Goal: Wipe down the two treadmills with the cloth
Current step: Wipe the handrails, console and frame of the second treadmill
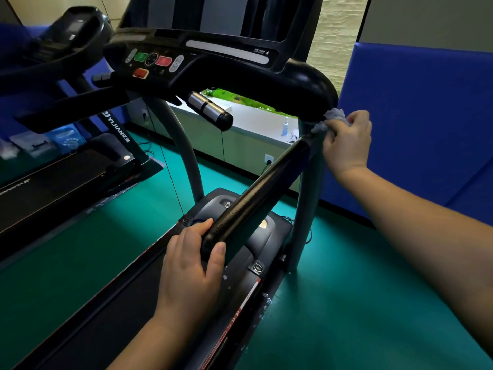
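Observation:
The near treadmill [213,60] fills the middle of the view, with a black console and a black padded right handrail [256,193] running down toward me. My left hand [190,268] grips the near end of that handrail. My right hand [346,141] holds a bunched grey cloth [329,117] pressed against the joint where the handrail meets the console's rounded corner and the grey upright. A second treadmill [61,166] stands to the left, with its own console at the upper left.
A blue padded wall [416,116] rises close on the right. A low white counter [250,121] behind the treadmill carries a spray bottle [285,126]. Green floor [346,303] lies around both machines. A short chrome grip [210,110] juts out under the console.

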`<state>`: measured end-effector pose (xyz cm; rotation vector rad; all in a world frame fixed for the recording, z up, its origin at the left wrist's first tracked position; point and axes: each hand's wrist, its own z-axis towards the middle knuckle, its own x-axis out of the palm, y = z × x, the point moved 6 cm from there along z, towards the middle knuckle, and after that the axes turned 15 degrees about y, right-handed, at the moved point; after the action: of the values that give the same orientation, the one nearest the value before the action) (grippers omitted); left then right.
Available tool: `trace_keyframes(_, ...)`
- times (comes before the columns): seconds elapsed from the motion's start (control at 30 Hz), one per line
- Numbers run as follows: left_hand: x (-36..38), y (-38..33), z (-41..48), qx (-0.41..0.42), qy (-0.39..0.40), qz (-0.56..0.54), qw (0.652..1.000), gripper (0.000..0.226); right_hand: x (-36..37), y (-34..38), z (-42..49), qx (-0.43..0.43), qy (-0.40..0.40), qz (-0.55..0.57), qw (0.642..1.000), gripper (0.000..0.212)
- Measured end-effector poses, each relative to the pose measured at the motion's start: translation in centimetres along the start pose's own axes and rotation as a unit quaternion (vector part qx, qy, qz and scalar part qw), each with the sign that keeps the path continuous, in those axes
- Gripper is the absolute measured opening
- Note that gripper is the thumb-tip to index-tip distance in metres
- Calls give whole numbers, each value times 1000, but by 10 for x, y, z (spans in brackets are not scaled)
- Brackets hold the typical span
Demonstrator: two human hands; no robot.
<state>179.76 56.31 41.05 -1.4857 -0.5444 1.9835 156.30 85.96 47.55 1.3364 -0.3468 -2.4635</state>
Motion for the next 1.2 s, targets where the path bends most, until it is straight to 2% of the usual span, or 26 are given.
trace_keyframes(0.07, 1, 1, 0, -2, -1, -9, 1000, 40, -3, 15, -2, -78, -10, 29, 996, 25)
trace_keyframes(0.13, 1, 2, 1, 3, -2, -9, 1000, 37, -1, 37, 5, -153, 22, 7, 988, 18)
trace_keyframes(0.2, 1, 2, 1, 5, -1, -3, 1000, 37, 8, 45, 21, -163, 74, -43, 983, 13)
trace_keyframes(0.27, 1, 2, 1, 3, -1, -2, 1000, 38, 16, 30, 37, -105, 107, -35, 988, 21)
trace_keyframes(0.33, 0, 2, 1, 4, -1, -2, 1000, 40, 17, 0, 43, -20, 105, 17, 994, 36)
trace_keyframes(0.47, 2, 5, 1, 1, 10, -7, 1000, 45, 5, -34, 7, 102, 24, 100, 989, 23)
trace_keyframes(0.63, 1, 5, 0, 13, 32, -20, 999, 43, 5, -1, -61, 87, 52, 167, 981, 26)
trace_keyframes(0.77, -2, 15, -5, 4, 82, -66, 994, 57, -2, 29, -129, 117, 53, 262, 957, 27)
trace_keyframes(0.87, -3, 32, -21, -32, 111, -86, 990, 75, 6, 42, -188, 150, 105, 281, 942, 25)
trace_keyframes(0.97, -5, 58, -42, -56, 139, -67, 986, 62, 17, 51, -249, 186, 184, 274, 925, 23)
trace_keyframes(1.2, -13, 118, -109, -98, 212, 12, 972, 33, 11, 92, -372, 244, 282, 300, 878, 23)
